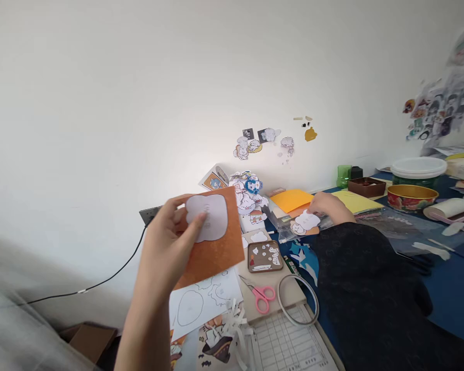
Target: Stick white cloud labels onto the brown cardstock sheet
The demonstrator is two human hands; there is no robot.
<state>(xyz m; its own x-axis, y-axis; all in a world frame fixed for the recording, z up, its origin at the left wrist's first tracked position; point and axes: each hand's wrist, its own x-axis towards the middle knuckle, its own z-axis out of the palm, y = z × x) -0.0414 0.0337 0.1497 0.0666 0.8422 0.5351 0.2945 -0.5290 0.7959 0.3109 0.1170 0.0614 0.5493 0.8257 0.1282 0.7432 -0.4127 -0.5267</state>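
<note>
Left hand (pixel 166 234) thumb-clamps white cutout (pixel 216 215) on orange sheet (pixel 216 260), held up left of scissors (pixel 263 299), right hand (pixel 328 205) pinching small cutout (pixel 308 221) beside yellow paper (pixel 292 200); loosened thumb could let white cutout slide off and get lost among scraps (pixel 239 330).

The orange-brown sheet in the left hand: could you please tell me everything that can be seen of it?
The orange-brown sheet looks like paper or thin card, faintly mottled, with straight edges and two sharp corners on the right of the picture. It is held up at a slight tilt, in front of white paper with drawn outlines. The left hand grips and partly hides its left side, the thumb over a white, wavy-edged cutout lying against its upper front.
</note>
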